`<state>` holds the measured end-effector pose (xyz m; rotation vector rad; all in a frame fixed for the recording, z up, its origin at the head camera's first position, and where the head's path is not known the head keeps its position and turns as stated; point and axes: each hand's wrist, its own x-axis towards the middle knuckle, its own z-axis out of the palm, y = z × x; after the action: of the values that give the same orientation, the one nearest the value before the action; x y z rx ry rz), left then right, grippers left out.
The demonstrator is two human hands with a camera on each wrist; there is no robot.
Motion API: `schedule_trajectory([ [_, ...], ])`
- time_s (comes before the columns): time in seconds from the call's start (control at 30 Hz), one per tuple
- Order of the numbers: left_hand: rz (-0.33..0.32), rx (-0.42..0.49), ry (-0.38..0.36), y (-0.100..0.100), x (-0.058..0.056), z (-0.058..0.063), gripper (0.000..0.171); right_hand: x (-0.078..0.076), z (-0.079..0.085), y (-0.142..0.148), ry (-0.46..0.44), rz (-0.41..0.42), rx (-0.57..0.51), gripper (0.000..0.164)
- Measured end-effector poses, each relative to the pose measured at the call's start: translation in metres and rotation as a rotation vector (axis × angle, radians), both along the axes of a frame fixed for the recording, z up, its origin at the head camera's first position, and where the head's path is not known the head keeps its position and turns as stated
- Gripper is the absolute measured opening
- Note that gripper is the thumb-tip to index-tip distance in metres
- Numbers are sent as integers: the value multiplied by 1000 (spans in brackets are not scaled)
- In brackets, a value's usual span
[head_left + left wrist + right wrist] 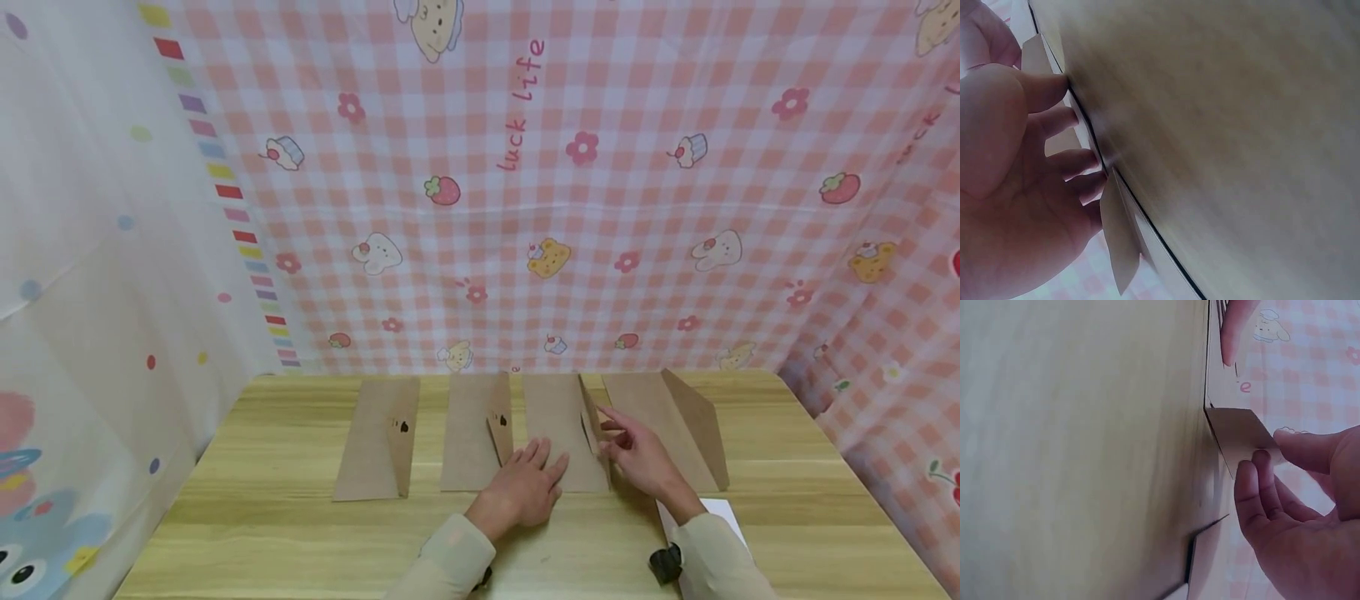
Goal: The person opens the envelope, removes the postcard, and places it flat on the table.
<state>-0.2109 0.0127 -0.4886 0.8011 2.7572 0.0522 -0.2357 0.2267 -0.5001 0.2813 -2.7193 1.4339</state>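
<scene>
Several brown kraft paper envelopes lie in a row on the table, their right-hand flaps raised. Spread fingers of my left hand [521, 487] rest on the lower left part of the third envelope [547, 408], near the flap of the second envelope [465, 433]. At the third envelope's right side, my right hand [641, 454] has its thumb and fingers at the raised flap [1232, 428]. In the right wrist view they pinch that flap's edge. The fourth envelope [633, 404] lies to the right of this hand, its wide flap [697, 425] standing up.
The leftmost envelope [363, 442] has a small dark print on its flap. Under the right forearm lies a white sheet [723, 512]. A pink checked cloth [487, 225] hangs behind the wooden table [262, 467], and a white dotted cloth [90, 250] hangs at left.
</scene>
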Motion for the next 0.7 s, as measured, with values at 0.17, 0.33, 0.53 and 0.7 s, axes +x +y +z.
schedule_trajectory([
  [0.17,1,-4,0,0,-1,-2,52,0,0,3,35,2,25,48],
  [0.33,0,6,-4,-1,-1,-2,52,1,1,5,41,-4,48,43],
  [0.53,-1,16,-7,-1,-1,-2,52,1,4,8,57,-25,70,41],
  [0.7,-2,12,-7,-1,0,-1,52,-2,3,12,46,-53,88,40],
])
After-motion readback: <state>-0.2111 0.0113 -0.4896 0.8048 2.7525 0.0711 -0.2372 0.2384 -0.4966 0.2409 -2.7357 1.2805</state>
